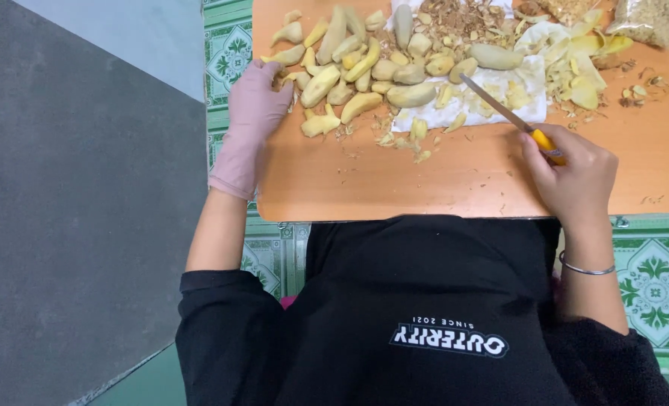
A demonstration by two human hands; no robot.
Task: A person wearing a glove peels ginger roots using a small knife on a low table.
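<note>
My left hand (253, 113), in a pale pink glove, rests at the left edge of an orange board (425, 184) and touches the near end of a heap of yellow peeled fruit pieces (349, 71). My bare right hand (575, 177) grips a knife (504, 113) by its yellow handle. The blade points up and left toward pieces lying on a white cloth (526, 75). A thin bracelet circles my right wrist.
Pale yellow peels (575, 56) and brown scraps lie at the board's far right, beside a clear bag of crumbs (650, 19). Green patterned floor tiles (654, 278) surround the board. A grey surface (79, 225) fills the left. My black shirt covers the lower middle.
</note>
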